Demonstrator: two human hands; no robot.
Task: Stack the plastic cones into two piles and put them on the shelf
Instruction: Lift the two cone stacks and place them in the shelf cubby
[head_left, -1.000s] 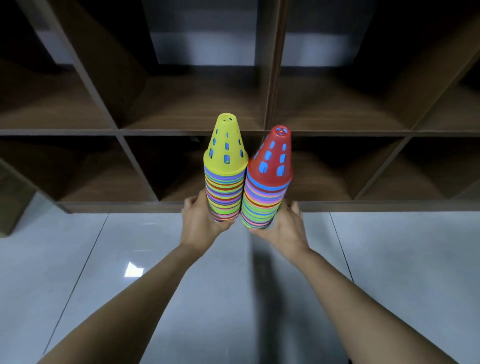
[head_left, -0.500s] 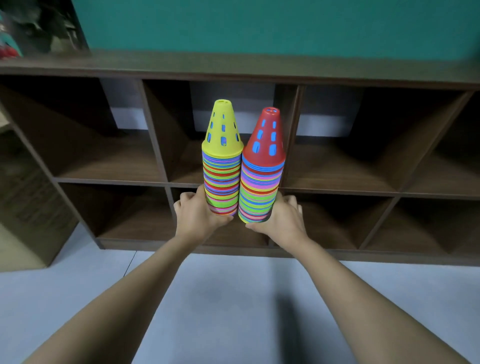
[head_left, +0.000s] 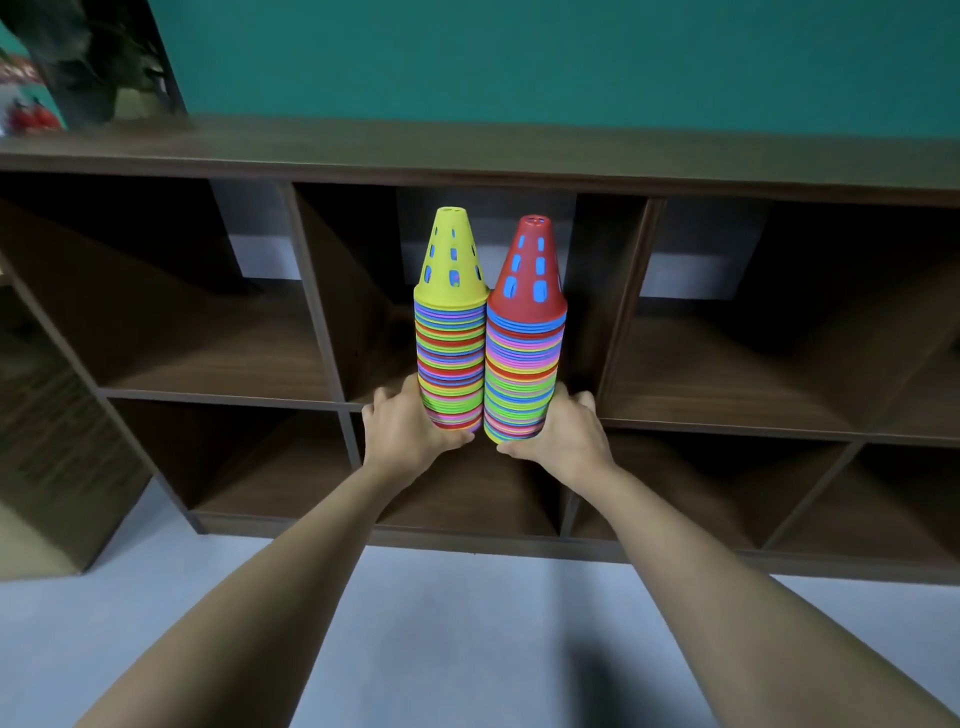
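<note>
Two tall piles of nested plastic cones stand side by side in my hands. The left pile (head_left: 451, 332) is topped by a yellow cone, the right pile (head_left: 524, 353) by a red one. My left hand (head_left: 402, 434) grips the base of the yellow-topped pile. My right hand (head_left: 563, 439) grips the base of the red-topped pile. Both piles are upright and touch each other, held in front of the dark brown wooden shelf (head_left: 483, 156), level with the upper middle compartment. My fingers behind the piles are hidden.
The shelf has two rows of open compartments divided by upright panels (head_left: 626, 301). A plant and a picture (head_left: 78, 62) stand on the shelf top at far left. A green wall (head_left: 571, 57) rises behind. Pale grey floor (head_left: 467, 639) lies below.
Both hands have lifted the two piles from the lower row up to the upper row, closer to the shelf. The view has tilted up, showing the shelf top and green wall.
</note>
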